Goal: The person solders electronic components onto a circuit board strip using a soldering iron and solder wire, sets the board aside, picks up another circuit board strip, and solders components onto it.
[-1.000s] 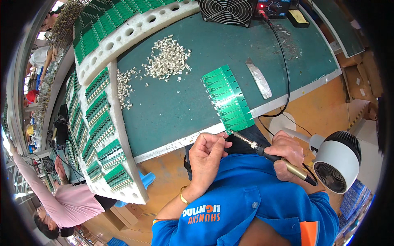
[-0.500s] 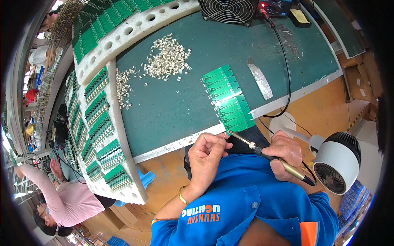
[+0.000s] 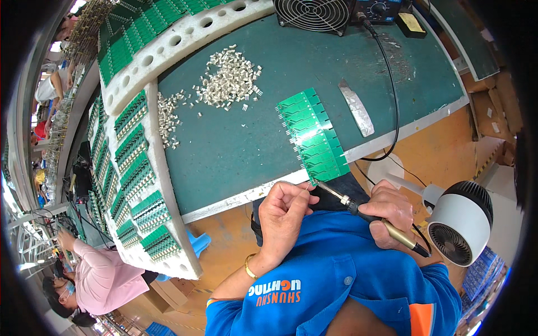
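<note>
A green circuit board panel (image 3: pixel 314 137) lies at the table's front edge, its near corner jutting past it. Small white connectors stick out along its left side. My right hand (image 3: pixel 388 210) is wrapped round the handle of a soldering iron (image 3: pixel 336 194), whose tip meets the panel's near left corner. At that same corner my left hand (image 3: pixel 283 215) pinches a thin solder wire (image 3: pixel 307 186) between thumb and forefinger; most of the wire is hidden by the fingers.
Loose white connectors (image 3: pixel 230 78) are heaped on the green table. White foam racks (image 3: pixel 182 246) with filled boards stand left. A silvery strip (image 3: pixel 356 109) lies right of the panel. Behind are a fan unit (image 3: pixel 314 14) and soldering station (image 3: pixel 378 10); a white fan (image 3: pixel 457 227) stands right.
My hands, the iron and the panel stay almost in place. The station's red light has gone dark. At far left, a co-worker in pink has lowered a raised arm.
</note>
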A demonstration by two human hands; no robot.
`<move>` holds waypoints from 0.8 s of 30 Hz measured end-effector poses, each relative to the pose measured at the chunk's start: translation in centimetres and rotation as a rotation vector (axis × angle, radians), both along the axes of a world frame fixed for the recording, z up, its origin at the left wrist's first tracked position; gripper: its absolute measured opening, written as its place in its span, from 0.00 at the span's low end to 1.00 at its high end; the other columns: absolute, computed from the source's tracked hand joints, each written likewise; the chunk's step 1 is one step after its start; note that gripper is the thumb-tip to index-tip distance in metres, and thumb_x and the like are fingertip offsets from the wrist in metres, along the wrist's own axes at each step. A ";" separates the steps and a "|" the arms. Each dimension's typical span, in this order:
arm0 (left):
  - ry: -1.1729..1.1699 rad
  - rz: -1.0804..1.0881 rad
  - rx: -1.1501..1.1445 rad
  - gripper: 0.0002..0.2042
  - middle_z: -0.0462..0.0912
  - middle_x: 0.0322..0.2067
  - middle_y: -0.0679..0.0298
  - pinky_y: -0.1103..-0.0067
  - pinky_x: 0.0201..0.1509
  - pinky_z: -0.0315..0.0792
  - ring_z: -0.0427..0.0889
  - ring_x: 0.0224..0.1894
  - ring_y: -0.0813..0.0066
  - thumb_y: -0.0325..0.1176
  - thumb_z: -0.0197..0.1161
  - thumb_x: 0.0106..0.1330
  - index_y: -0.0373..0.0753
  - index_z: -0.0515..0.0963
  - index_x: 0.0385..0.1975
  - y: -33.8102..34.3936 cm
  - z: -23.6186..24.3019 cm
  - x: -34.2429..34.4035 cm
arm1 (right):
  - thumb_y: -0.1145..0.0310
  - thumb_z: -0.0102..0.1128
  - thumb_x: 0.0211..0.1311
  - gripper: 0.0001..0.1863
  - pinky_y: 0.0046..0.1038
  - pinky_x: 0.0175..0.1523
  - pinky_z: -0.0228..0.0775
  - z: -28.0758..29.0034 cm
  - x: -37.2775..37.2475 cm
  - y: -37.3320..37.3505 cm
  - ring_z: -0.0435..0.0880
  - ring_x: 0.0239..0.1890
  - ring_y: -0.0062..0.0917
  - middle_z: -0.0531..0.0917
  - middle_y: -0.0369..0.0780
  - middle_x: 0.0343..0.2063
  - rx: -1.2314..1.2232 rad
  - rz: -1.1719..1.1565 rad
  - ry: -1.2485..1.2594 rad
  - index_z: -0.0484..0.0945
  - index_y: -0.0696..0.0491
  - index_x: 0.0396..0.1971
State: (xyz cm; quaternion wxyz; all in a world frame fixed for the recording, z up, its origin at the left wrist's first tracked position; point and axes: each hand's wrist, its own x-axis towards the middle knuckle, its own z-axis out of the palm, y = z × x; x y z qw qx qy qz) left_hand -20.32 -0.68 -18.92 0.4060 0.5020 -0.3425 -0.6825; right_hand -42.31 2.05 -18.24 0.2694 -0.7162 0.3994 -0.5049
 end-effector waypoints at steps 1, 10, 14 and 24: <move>-0.012 -0.008 0.001 0.03 0.83 0.42 0.52 0.84 0.36 0.76 0.84 0.37 0.77 0.25 0.58 0.70 0.33 0.75 0.36 0.0 0.0 0.0 | 0.59 0.61 0.65 0.15 0.33 0.30 0.67 0.0 0.0 0.0 0.76 0.18 0.29 0.78 0.38 0.17 -0.011 0.002 -0.006 0.80 0.57 0.37; -0.018 -0.017 0.024 0.03 0.84 0.42 0.52 0.84 0.36 0.76 0.85 0.37 0.77 0.26 0.57 0.71 0.33 0.74 0.37 -0.1 0.1 -0.1 | 0.60 0.61 0.65 0.14 0.32 0.31 0.68 0.2 -0.2 -0.1 0.76 0.18 0.28 0.78 0.37 0.17 -0.015 0.028 0.016 0.80 0.56 0.39; 0.007 -0.006 0.016 0.03 0.84 0.42 0.52 0.84 0.36 0.76 0.85 0.37 0.77 0.26 0.57 0.71 0.33 0.74 0.37 -0.2 0.0 -0.2 | 0.60 0.61 0.65 0.14 0.32 0.31 0.68 0.2 -0.2 0.0 0.76 0.18 0.28 0.78 0.37 0.18 0.011 0.031 0.020 0.80 0.56 0.39; -0.002 -0.016 0.010 0.04 0.84 0.39 0.53 0.84 0.35 0.76 0.85 0.36 0.77 0.26 0.57 0.70 0.32 0.74 0.36 -0.2 0.0 -0.4 | 0.58 0.60 0.66 0.14 0.32 0.30 0.68 0.3 -0.4 0.1 0.76 0.18 0.28 0.78 0.37 0.17 0.009 0.031 0.025 0.79 0.56 0.39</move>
